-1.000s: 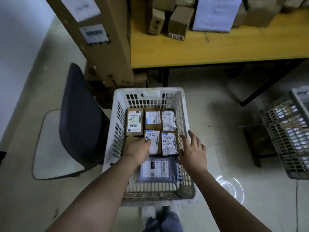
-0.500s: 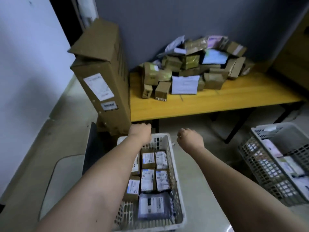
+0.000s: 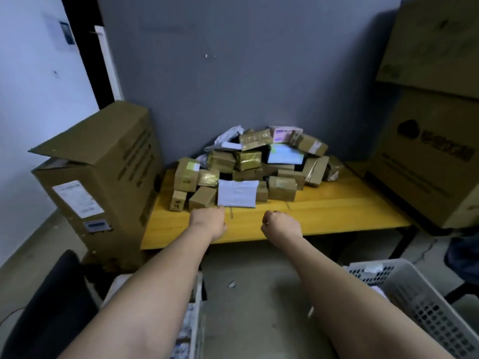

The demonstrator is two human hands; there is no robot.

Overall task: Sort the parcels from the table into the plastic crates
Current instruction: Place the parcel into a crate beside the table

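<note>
Parcel: flat white paper-labelled packet (image 3: 238,193) fronting the pile on the yellow wooden table (image 3: 337,213); judged light, bendable.
Hold: side edges advised.
Left hand (image 3: 207,222): fingers hidden; grip cannot be told.
Right hand (image 3: 281,226): fingers curled, nothing held.

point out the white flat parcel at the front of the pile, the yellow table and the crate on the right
white flat parcel (image 3: 237,193), head view, middle of its label face
yellow table (image 3: 337,212), head view, bare top right of the hands
right plastic crate (image 3: 425,301), head view, perforated side wall

White labels on tall carton (image 3: 98,177) and white parcel (image 3: 238,193), printing on right-hand carton (image 3: 427,161), all illegible
</note>
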